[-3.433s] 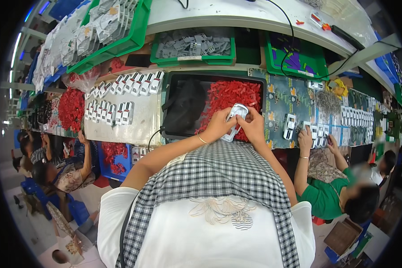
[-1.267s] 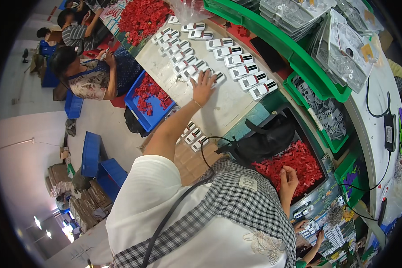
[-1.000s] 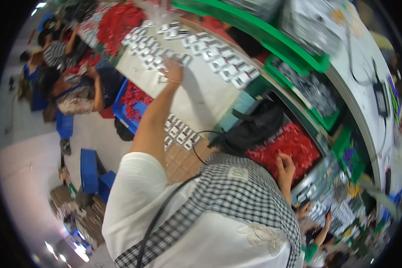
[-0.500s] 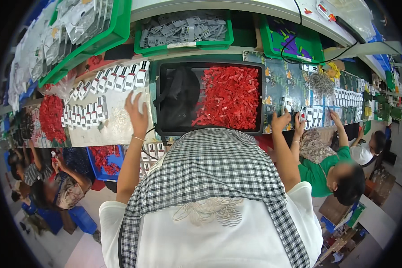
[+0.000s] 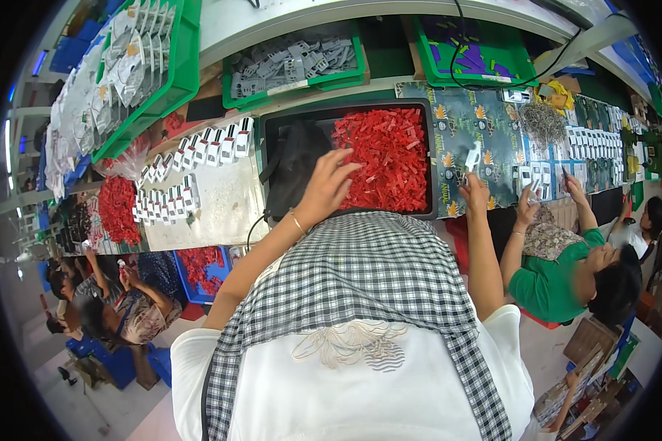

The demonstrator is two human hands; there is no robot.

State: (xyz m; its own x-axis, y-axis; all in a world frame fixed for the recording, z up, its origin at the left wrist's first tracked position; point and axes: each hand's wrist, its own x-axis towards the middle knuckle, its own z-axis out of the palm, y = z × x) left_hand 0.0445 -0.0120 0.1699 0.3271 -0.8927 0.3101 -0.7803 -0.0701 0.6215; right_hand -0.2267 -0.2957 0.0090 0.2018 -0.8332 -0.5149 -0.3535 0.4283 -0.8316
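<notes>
1. The small white plastic casing, long and rounded [image 5: 473, 156], is just right of my landmark, the black rectangular plastic tray [image 5: 429, 173]. I cannot tell whether it is fully clear of the surface.
2. My right hand [image 5: 476, 192], right of the tray, has its fingers closed on the casing's near end. I judge a light pinch on the edges best, leaving the face uncovered and the piece from twisting.
3. My left hand [image 5: 329, 182] is over the tray's near middle, fingers parted and loosely curved; I see nothing in it. That relaxed curve seems right for fine handling.
4. Small red plastic strips [image 5: 382, 151] lie in a loose heap in the tray's right part. They look tangled, so fingertips would serve better than a whole-hand grab.
5. A soft black fabric bundle [image 5: 296, 158] fills the tray's left part; a sleeve or bracelet could snag on it.
6. Right of the tray, beyond my casing, is a co-worker's hand [image 5: 526, 204]; short, tidy movements suit that side.
</notes>
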